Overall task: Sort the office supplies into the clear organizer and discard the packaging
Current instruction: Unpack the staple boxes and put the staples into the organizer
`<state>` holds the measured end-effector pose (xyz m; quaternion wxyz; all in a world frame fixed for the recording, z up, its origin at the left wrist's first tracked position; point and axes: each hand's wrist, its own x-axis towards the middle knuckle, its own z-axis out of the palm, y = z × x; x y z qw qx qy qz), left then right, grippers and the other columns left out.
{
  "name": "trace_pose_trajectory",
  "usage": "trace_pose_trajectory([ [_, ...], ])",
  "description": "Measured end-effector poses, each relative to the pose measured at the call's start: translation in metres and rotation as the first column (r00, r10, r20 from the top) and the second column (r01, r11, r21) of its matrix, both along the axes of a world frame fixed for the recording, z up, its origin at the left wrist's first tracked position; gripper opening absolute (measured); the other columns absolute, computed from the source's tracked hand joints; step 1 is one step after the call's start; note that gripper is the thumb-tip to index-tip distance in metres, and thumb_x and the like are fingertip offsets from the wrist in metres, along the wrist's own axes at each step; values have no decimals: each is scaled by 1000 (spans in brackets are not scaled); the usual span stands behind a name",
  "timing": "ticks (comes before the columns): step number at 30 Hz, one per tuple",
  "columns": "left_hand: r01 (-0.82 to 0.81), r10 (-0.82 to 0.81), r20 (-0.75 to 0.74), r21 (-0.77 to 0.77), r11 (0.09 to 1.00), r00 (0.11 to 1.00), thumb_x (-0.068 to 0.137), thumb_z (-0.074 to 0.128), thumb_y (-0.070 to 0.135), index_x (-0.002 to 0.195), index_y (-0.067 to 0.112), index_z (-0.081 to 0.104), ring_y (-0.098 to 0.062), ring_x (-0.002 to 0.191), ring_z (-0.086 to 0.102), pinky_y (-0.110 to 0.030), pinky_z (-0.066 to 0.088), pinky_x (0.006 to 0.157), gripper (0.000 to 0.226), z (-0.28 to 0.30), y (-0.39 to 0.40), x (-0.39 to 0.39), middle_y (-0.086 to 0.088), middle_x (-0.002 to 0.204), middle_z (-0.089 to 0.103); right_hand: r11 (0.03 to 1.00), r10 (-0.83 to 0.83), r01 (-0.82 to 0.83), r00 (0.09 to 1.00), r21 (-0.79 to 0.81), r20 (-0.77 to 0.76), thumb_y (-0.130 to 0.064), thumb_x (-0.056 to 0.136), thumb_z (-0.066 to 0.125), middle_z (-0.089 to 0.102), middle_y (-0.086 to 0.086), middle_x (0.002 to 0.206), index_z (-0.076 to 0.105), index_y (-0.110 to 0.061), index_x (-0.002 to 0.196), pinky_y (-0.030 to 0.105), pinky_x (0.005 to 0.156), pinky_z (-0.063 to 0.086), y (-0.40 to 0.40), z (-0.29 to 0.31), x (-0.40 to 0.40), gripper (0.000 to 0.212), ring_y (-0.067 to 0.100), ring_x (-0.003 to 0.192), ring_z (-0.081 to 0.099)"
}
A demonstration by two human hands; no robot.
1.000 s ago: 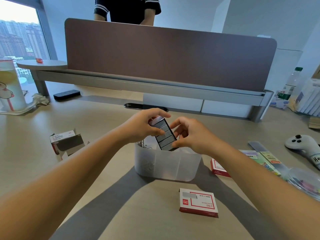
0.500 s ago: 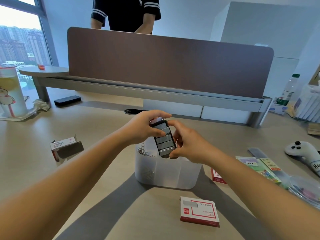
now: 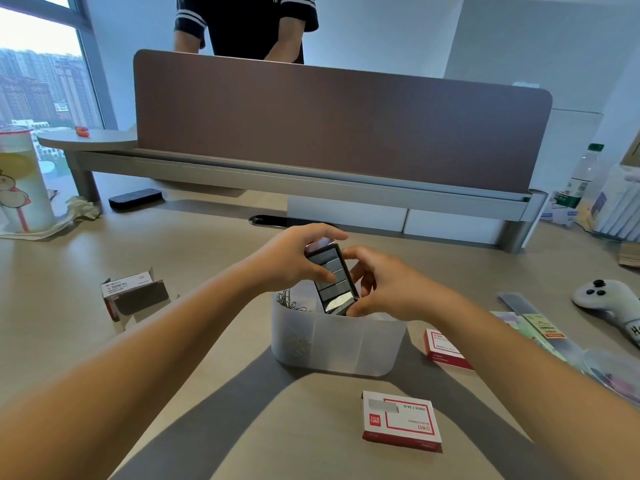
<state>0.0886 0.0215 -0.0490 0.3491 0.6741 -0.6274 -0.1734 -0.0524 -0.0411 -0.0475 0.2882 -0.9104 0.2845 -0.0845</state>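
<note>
Both of my hands are on one thing: an open tray of staples, dark-edged with grey strips lying in rows, tilted so its lower end dips just past the rim of the clear organizer. My left hand grips the tray's upper end, thumb across its face and fingers curled over the top. My right hand holds the lower right side, fingers curled round the edge, thumb near the bottom corner. The tray hangs above the organizer's middle part; whether it touches anything inside I cannot tell. The organizer stands on the light wooden desk, frosted walls, divided into compartments; the left one holds a tangle of paper clips, some poking above the rim. Close in front of the organizer lies a closed red and white staple box, flat. Just right of the organizer, under my right forearm, is a second red and white box. Left of the organizer, well apart, sits an opened empty carton with its flaps standing up. Far right: flat stationery packs and a white game controller. Farther back, a black oblong object lies by the desk's raised shelf, and a brown divider panel stands across the desk. A person in a dark top stands behind it. At the far left, a white cylinder with a cartoon print.
</note>
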Motion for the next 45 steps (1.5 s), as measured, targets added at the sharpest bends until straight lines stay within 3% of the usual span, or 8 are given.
trace_pose_trajectory([
  [8, 7, -7, -1, -16, 1000, 1000, 80, 60, 1, 125, 18, 49, -18, 130, 37, -33, 32, 107, 50, 0, 2, 0, -1, 137, 46, 997, 45, -41, 997, 69, -59, -12, 77, 67, 42, -5, 108, 28, -21, 136, 26, 86, 46, -2, 5, -4, 71, 10, 88, 48],
  [12, 12, -13, -6, -38, 999, 1000, 84, 54, 0, 125, 17, 49, -17, 128, 39, -28, 33, 104, 44, 1, 2, 0, -2, 136, 47, 992, 39, -42, 999, 120, 20, -15, 81, 63, 51, -1, 109, 41, -17, 128, 25, 87, 45, -6, 2, -5, 52, 10, 93, 52],
  [17, 13, -13, -1, -42, 999, 1000, 84, 48, -6, 125, 18, 50, -16, 127, 40, -28, 34, 103, 47, 1, 2, 2, -1, 135, 48, 997, -24, 15, 992, 70, 125, -8, 87, 53, 56, -3, 88, 53, -11, 114, 14, 62, 42, -8, -5, -1, 28, 4, 70, 52],
  [28, 17, -17, -3, -89, 996, 1000, 86, 46, -8, 126, 21, 50, -16, 126, 41, -21, 37, 94, 49, 4, 1, 4, -1, 132, 50, 998, -60, 55, 958, 23, 281, -1, 84, 53, 57, -9, 76, 60, -12, 98, 6, 55, 45, -10, -8, -2, 19, 2, 66, 54],
  [32, 12, -11, 12, -76, 997, 1000, 86, 45, -9, 127, 21, 48, -17, 128, 39, -25, 37, 96, 51, 3, 0, 4, -2, 134, 49, 998, -55, 55, 961, 8, 271, -1, 85, 53, 57, -5, 79, 61, -8, 102, 7, 59, 44, -10, -8, -1, 20, 2, 66, 54],
  [35, 12, -13, -4, -96, 995, 1000, 85, 44, -10, 125, 21, 50, -16, 126, 41, -25, 38, 96, 51, 3, 2, 5, 3, 124, 52, 998, -55, 59, 954, -6, 295, -2, 85, 53, 58, -5, 81, 61, -8, 103, 8, 62, 45, -9, -8, 0, 21, 2, 67, 54],
  [41, 5, -6, -3, -167, 986, 1000, 85, 44, -10, 124, 21, 51, -12, 122, 42, -29, 39, 99, 49, 8, 5, 4, 3, 121, 53, 991, -38, 84, 928, -108, 371, -2, 86, 52, 58, -3, 90, 62, -7, 109, 20, 77, 48, -7, -7, 0, 26, 5, 72, 55],
  [45, 12, -11, 6, -196, 981, 1000, 85, 44, -10, 121, 22, 53, -6, 113, 40, -27, 40, 95, 48, 11, 11, 3, 10, 110, 49, 984, -14, 85, 915, -159, 403, -2, 86, 53, 59, -5, 90, 64, -9, 107, 10, 75, 43, -6, -7, -1, 25, 10, 83, 56],
])
